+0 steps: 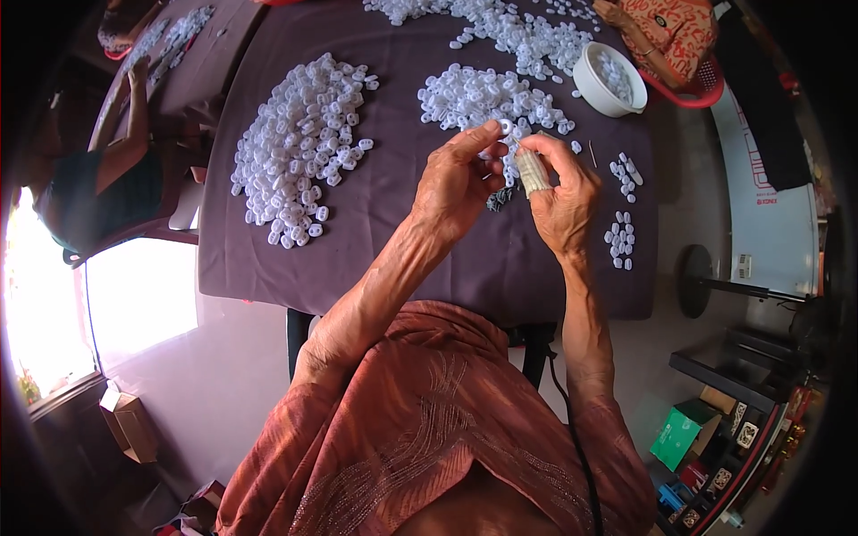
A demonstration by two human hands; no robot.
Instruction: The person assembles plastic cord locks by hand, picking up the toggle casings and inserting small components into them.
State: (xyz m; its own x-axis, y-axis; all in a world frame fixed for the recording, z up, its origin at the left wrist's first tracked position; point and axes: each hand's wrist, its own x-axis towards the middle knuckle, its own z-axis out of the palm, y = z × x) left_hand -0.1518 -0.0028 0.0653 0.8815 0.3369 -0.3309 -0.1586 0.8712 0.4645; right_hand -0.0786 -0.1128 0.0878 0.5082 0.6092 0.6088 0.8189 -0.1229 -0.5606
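My left hand (456, 174) is closed, with thumb and fingertips pinching a small white oval plastic piece (505, 127). Just to its right, my right hand (569, 196) is also closed, its fingertips meeting close to that piece. A cream-coloured wrap (534, 170) covers one of its fingers. Something thin shows at the right fingertips, too small to make out. Beneath the hands lies a dark grey bundle (500, 198), perhaps cord, partly hidden. Right beyond them spreads a heap of similar white pieces (487, 94).
A larger heap of white pieces (299, 147) covers the table's left side. Two small groups (619, 239) lie at the right, near a thin needle-like item (592, 154). A white tub (610, 80) holds more pieces. Another person's arm (648, 54) reaches in at the far right.
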